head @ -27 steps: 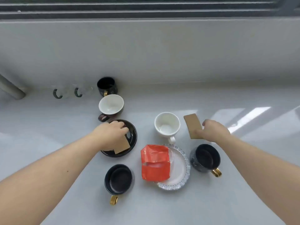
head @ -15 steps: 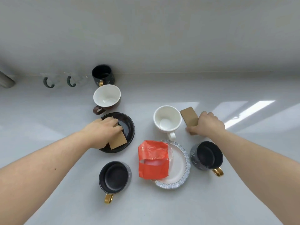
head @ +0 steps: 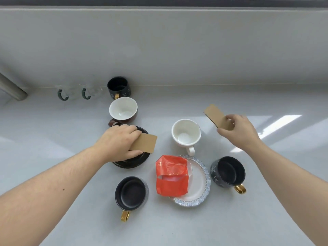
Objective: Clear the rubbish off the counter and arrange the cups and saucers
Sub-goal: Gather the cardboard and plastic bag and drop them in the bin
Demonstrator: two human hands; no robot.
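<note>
The left hand [head: 119, 142] pinches a brown cardboard piece [head: 144, 143] between thumb and fingers, just above the black saucer [head: 131, 161], which the hand partly hides. The right hand [head: 238, 132] grips a second cardboard strip [head: 217, 117], tilted and raised clear of the pale worktop [head: 248, 219]. Between the 2 hands stands a white cup [head: 186, 133], handle toward the camera. Just in front of it lies a glass-rimmed white saucer [head: 201, 185] with a crumpled red wrapper [head: 171, 175] lying over its left half. A black cup with a gold handle [head: 131, 193] stands near the camera at the left of that saucer, and another black gold-handled cup [head: 229, 172] just beside its right rim. Behind the black saucer stands a brown cup with white inside [head: 123, 110], and behind that a dark mug [head: 119, 87] against the wall. 2 clear glass cups with green handles [head: 74, 93] stand at the far left.
</note>
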